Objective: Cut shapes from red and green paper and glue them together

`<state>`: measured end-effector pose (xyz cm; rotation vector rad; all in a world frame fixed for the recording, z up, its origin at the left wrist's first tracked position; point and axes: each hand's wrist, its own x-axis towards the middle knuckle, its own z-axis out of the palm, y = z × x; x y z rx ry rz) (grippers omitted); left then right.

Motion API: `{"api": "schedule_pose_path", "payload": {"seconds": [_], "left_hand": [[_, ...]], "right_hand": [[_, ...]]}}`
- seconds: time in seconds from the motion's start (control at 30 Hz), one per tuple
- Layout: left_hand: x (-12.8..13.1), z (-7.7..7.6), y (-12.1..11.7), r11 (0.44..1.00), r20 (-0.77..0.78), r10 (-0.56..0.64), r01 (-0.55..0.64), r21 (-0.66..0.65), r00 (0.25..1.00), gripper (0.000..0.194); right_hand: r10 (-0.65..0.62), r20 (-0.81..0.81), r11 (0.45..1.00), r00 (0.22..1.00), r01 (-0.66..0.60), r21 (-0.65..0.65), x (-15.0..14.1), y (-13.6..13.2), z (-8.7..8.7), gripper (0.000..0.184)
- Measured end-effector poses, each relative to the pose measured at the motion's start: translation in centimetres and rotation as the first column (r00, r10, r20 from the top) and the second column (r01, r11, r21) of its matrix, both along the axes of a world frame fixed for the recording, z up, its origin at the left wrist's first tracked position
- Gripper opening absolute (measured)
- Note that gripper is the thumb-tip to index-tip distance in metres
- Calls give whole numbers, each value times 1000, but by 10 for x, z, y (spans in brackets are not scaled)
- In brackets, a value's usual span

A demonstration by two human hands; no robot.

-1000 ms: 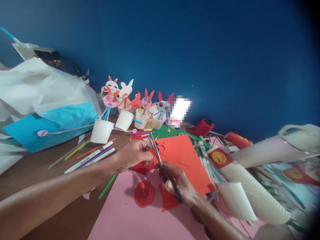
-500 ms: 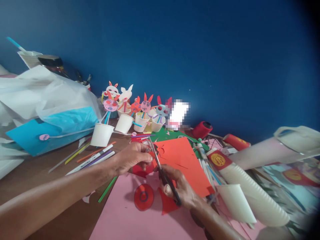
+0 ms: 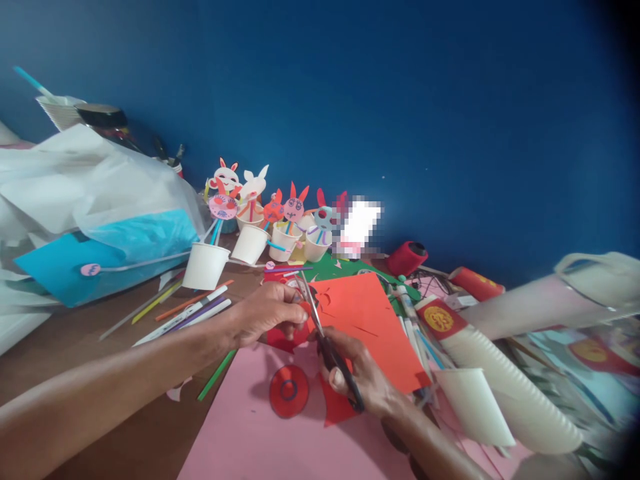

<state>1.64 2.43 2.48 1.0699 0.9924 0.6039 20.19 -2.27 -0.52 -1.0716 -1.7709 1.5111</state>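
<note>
My right hand (image 3: 357, 370) is closed around the black handles of a pair of scissors (image 3: 327, 347), whose blades point up and away from me. Close to the blades, my left hand (image 3: 273, 312) pinches a small piece of red paper (image 3: 305, 307), mostly hidden by my fingers. Below my hands, a red paper disc (image 3: 289, 391) with a blue ring drawn on it lies on a pink sheet (image 3: 260, 440). A red scrap (image 3: 336, 403) lies to its right, partly under my right hand. An orange-red sheet (image 3: 365, 310) lies behind the scissors.
Paper cups (image 3: 205, 265) with animal-faced straw figures stand along the back. Markers (image 3: 195, 313) and a green straw (image 3: 217, 375) lie left. A plastic bag (image 3: 95, 180) fills the far left. Stacked cups (image 3: 510, 380) and a red thread spool (image 3: 407, 258) are on the right.
The view shifts slightly as the head moves. Both hands keep nearly the same pose, with the scissors and red paper piece still held close together.
</note>
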Motion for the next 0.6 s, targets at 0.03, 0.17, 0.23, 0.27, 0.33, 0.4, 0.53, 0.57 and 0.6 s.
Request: {"api": "schedule_pose_path", "payload": {"seconds": [0.03, 0.17, 0.23, 0.27, 0.33, 0.4, 0.53, 0.57, 0.6], "left_hand": [[0, 1, 0, 1000, 7, -7, 7, 4, 1000, 7], [1, 7, -1, 1000, 10, -24, 24, 18, 1000, 9], [1, 7, -1, 999, 5, -29, 29, 24, 1000, 9], [1, 6, -1, 999, 6, -34, 34, 27, 999, 8], [0, 3, 0, 999, 9, -31, 31, 40, 999, 7], [-1, -1, 1, 998, 12, -18, 18, 56, 1000, 5], [-1, -3, 1, 1000, 37, -12, 12, 13, 999, 4], [-1, -3, 1, 1000, 45, -7, 7, -15, 999, 3], [-1, -3, 1, 999, 56, 1, 1, -42, 998, 3]], "right_hand": [[-10, 5, 1000, 1000, 10, 1, 0, 0, 0, 33], [-40, 8, 999, 999, 40, -26, 1, 0, -1, 34], [-50, 5, 998, 999, 51, -42, 1, -1, -2, 36], [-58, 6, 997, 998, 58, -44, 1, -1, -2, 36], [-72, 12, 996, 997, 72, -45, 2, -1, -3, 35], [-76, 11, 996, 997, 77, -39, 2, -1, -3, 34], [-88, -14, 995, 996, 88, -47, 0, -1, -2, 34], [-89, -18, 995, 996, 88, -47, 0, 0, -2, 35], [-89, -20, 995, 996, 88, -42, 0, 0, -2, 35]]}}
